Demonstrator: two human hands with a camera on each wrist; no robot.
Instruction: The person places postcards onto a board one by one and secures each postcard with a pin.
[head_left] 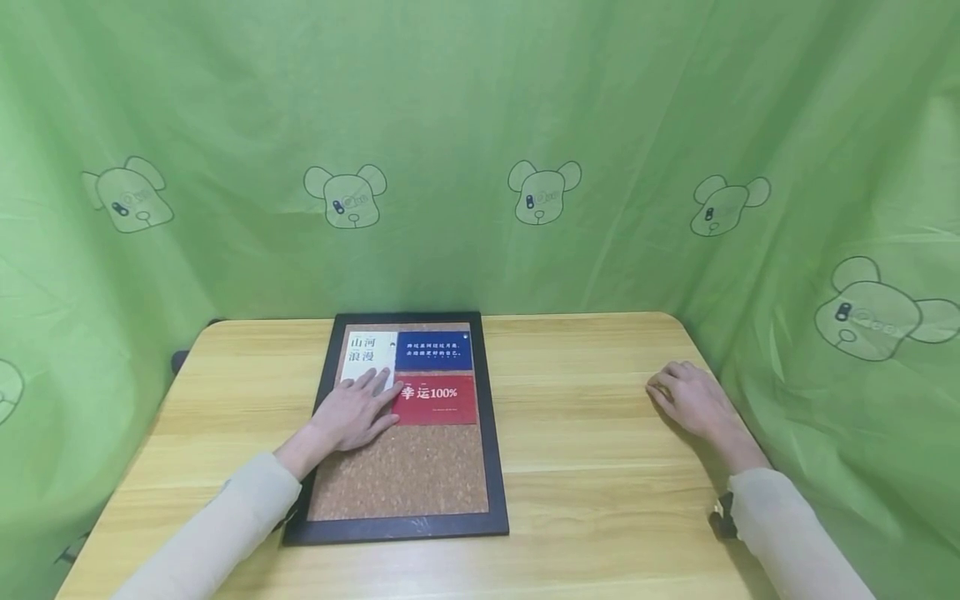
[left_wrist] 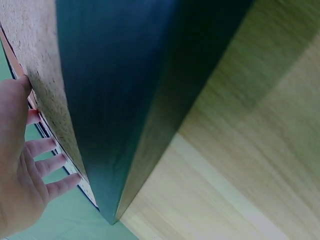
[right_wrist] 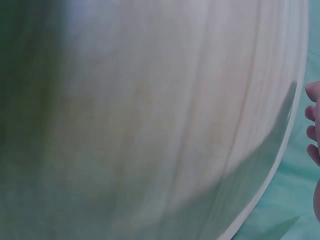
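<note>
My left hand (head_left: 356, 412) rests with spread fingers on a black-framed cork board (head_left: 420, 471). Its fingertips touch the lower part of a white card (head_left: 367, 343) and reach the left edge of a red card (head_left: 442, 402). Beside the white card, above the red one, lies a blue card (head_left: 435, 350). All three cards bear printed characters; my fingers cover part of the white one. The left wrist view shows the hand (left_wrist: 20, 165) low over the board. Far to the right, my right hand (head_left: 690, 400) rests on the table, fingers loosely bent, holding nothing.
The board lies on a light wooden table (head_left: 577, 433), left of its middle, reaching close to the back edge. Green curtains (head_left: 450, 92) with bear-head drawings hang behind and on both sides of the table.
</note>
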